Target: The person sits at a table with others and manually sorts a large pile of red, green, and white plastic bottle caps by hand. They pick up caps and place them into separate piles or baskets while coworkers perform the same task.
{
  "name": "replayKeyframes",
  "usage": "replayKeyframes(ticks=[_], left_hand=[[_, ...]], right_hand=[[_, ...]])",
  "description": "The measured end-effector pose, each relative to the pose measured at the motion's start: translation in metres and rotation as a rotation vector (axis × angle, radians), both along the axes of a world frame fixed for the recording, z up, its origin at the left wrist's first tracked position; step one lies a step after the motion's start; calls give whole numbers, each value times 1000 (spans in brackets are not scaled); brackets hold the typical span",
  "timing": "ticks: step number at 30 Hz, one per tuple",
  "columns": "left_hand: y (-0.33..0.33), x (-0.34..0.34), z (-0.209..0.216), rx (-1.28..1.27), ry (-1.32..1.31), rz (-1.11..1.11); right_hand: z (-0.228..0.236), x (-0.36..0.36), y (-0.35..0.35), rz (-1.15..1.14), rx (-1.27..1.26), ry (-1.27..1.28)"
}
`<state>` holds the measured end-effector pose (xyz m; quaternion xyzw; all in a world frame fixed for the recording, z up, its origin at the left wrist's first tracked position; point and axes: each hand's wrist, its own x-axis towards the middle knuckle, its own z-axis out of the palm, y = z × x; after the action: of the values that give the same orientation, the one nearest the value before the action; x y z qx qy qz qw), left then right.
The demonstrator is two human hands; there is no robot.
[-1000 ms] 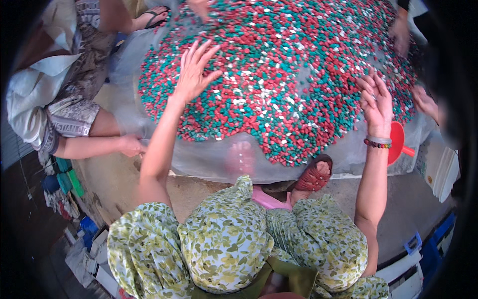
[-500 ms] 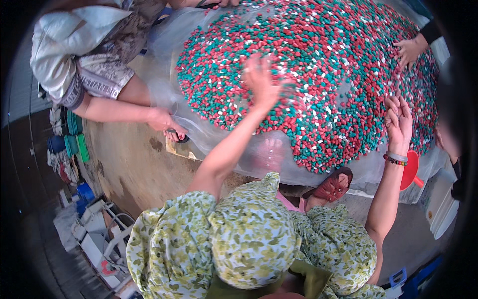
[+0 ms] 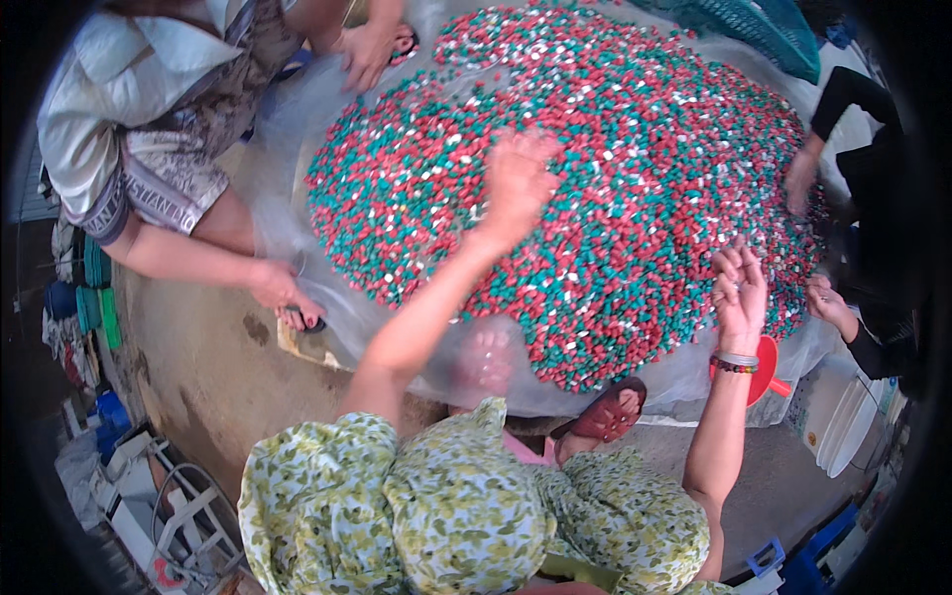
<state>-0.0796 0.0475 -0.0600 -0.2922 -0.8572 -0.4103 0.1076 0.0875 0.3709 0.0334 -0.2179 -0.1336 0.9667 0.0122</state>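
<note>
At the far left a person in a pale top and patterned shorts [image 3: 149,129] crouches at the edge of the clear plastic sheet [image 3: 297,228], one hand [image 3: 283,293] pressed to the ground at the sheet's rim and the other [image 3: 367,50] up at its far corner. Next comes my left hand [image 3: 516,183], reaching forward over the middle of the heap of small red, green and white pieces [image 3: 615,178]; it is blurred, the fingers loosely spread and curled downward, and I cannot tell whether it holds any pieces. The heap lies directly under and beyond it, spreading widest from left to right across the sheet, so this hand is the one deeper into the pile. My green flowered sleeves [image 3: 327,496] and a reddish-brown sandal [image 3: 605,412] sit at the near edge below. Further right, my right hand [image 3: 739,293], with 2 bands at the wrist, hovers at the near right margin of the heap, palm up and fingers cupped together; whether pieces lie in it I cannot make out. Just beside that wrist a red funnel [image 3: 766,369] pokes out. At the far right a person in black sleeves works 2 hands [image 3: 798,178] [image 3: 825,302] at the pile's right side, close to my right hand.
</note>
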Motion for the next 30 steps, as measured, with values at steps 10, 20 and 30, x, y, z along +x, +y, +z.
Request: replayKeyframes(ticks=[10, 20, 30], left_hand=[[25, -118, -72, 408, -476, 142], [69, 49, -44, -416, 53, -379], [19, 84, -21, -633, 21, -451]], right_hand=[[5, -5, -10, -3, -78, -34], [-20, -6, -69, 132, 268, -260], [-23, 95, -91, 687, 408, -526]])
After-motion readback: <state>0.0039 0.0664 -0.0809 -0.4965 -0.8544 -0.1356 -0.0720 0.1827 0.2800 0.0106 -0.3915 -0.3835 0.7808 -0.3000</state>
